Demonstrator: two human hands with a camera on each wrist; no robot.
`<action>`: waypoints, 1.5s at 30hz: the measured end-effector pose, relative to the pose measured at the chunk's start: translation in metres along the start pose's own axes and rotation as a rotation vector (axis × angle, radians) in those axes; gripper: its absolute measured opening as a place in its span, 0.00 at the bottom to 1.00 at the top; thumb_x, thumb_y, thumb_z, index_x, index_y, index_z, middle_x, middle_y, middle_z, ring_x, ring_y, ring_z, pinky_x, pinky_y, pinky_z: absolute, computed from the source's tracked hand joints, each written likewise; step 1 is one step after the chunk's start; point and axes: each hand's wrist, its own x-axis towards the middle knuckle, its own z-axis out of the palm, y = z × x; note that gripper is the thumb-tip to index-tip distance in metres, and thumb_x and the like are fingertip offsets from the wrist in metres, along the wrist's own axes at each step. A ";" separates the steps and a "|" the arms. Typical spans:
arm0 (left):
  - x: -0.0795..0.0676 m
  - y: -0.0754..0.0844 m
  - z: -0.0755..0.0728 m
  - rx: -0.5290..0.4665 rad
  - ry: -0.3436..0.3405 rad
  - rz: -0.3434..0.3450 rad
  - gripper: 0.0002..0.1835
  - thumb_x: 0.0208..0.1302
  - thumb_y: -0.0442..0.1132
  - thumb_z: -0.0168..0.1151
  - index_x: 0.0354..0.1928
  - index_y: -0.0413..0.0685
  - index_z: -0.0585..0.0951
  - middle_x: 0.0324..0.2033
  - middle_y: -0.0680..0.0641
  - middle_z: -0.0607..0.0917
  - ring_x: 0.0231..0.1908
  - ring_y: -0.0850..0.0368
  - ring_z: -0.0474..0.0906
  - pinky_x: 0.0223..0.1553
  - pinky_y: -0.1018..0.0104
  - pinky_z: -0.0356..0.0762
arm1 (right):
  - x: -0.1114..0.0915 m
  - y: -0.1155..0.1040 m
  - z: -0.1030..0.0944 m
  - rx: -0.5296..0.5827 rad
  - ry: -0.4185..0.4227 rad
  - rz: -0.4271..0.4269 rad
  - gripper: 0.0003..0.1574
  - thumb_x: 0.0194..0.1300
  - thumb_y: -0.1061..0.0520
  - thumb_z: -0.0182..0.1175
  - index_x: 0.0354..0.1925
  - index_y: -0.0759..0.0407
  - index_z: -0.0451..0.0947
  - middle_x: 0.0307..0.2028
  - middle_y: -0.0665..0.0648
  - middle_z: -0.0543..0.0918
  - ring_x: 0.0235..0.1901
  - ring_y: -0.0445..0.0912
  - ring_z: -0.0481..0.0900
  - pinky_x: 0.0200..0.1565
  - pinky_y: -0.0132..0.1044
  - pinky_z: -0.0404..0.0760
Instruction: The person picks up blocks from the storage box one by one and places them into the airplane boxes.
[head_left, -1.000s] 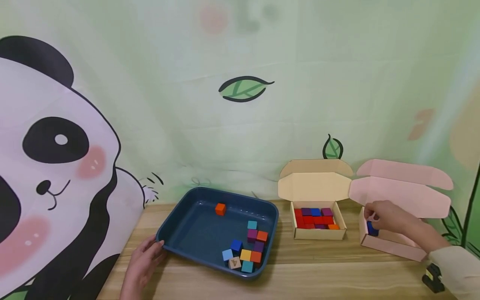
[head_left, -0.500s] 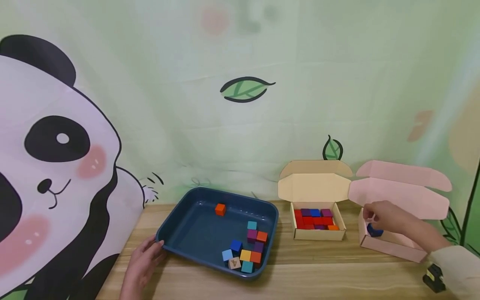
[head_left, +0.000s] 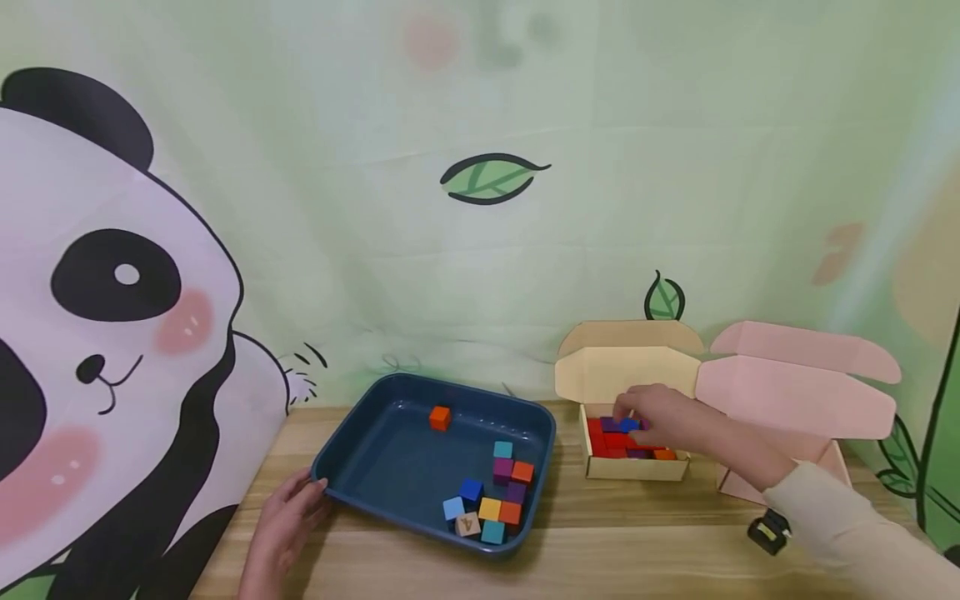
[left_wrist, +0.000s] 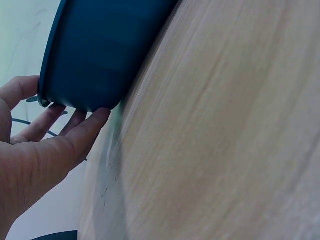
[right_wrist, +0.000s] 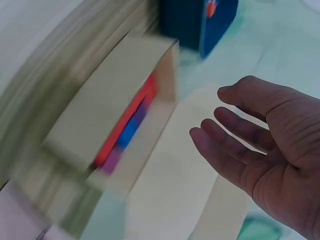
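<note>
My left hand (head_left: 288, 512) grips the near-left corner of a dark blue tray (head_left: 390, 483). In the left wrist view, its fingers touch the tray's outer wall (left_wrist: 100, 55) below the rim. Inside the tray, several coloured cubes (head_left: 491, 509) cluster at the right, and one orange cube (head_left: 440, 418) lies apart at the back. My right hand (head_left: 660, 414) hovers over the cream box (head_left: 637, 468), which holds red, blue, purple and orange blocks (head_left: 615, 442). The right wrist view shows this hand (right_wrist: 270, 145) holding nothing, its fingers loosely bent and apart from the box.
Right of the cream box stands a pink box (head_left: 738, 487) with its lid up, partly hidden by my right forearm. Both boxes stand on a wooden table (head_left: 600, 550). Behind them hangs a printed cloth (head_left: 337, 275) with a panda.
My right hand has left the pink box, where it was at a dark blue block, and moved left over the cream box. My left hand has stayed at the tray corner.
</note>
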 end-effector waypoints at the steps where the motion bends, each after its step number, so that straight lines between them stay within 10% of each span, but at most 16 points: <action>1: 0.000 0.000 0.000 -0.003 -0.001 0.000 0.38 0.76 0.36 0.56 0.79 0.34 0.50 0.76 0.32 0.55 0.56 0.60 0.74 0.70 0.49 0.67 | 0.010 -0.007 0.002 -0.001 0.001 -0.025 0.12 0.57 0.66 0.70 0.40 0.55 0.82 0.36 0.49 0.82 0.38 0.49 0.82 0.39 0.35 0.86; 17: 0.002 -0.005 -0.007 -0.034 0.028 0.002 0.35 0.75 0.34 0.57 0.77 0.35 0.55 0.71 0.36 0.62 0.44 0.73 0.79 0.66 0.54 0.73 | 0.139 -0.108 0.067 0.025 -0.179 -0.249 0.13 0.63 0.61 0.71 0.47 0.57 0.83 0.45 0.56 0.85 0.43 0.46 0.81 0.45 0.30 0.83; 25: 0.002 0.001 -0.010 -0.050 0.023 -0.003 0.36 0.76 0.36 0.57 0.79 0.36 0.52 0.75 0.34 0.56 0.45 0.72 0.79 0.69 0.51 0.69 | 0.178 -0.130 0.092 0.098 -0.196 -0.166 0.16 0.63 0.61 0.71 0.50 0.57 0.84 0.48 0.54 0.86 0.47 0.45 0.81 0.49 0.30 0.83; 36: -0.001 -0.001 -0.016 -0.042 0.042 0.024 0.35 0.74 0.35 0.59 0.77 0.35 0.55 0.66 0.41 0.68 0.45 0.72 0.79 0.64 0.56 0.76 | 0.224 -0.123 0.131 0.357 0.095 0.068 0.19 0.63 0.63 0.71 0.52 0.62 0.82 0.49 0.60 0.86 0.48 0.52 0.82 0.54 0.43 0.84; 45: -0.001 -0.004 -0.003 -0.056 0.020 0.038 0.35 0.73 0.34 0.59 0.75 0.32 0.57 0.68 0.37 0.67 0.47 0.69 0.79 0.66 0.52 0.74 | 0.240 -0.126 0.161 0.300 0.261 0.180 0.20 0.61 0.63 0.72 0.52 0.60 0.84 0.47 0.62 0.84 0.43 0.54 0.80 0.48 0.45 0.85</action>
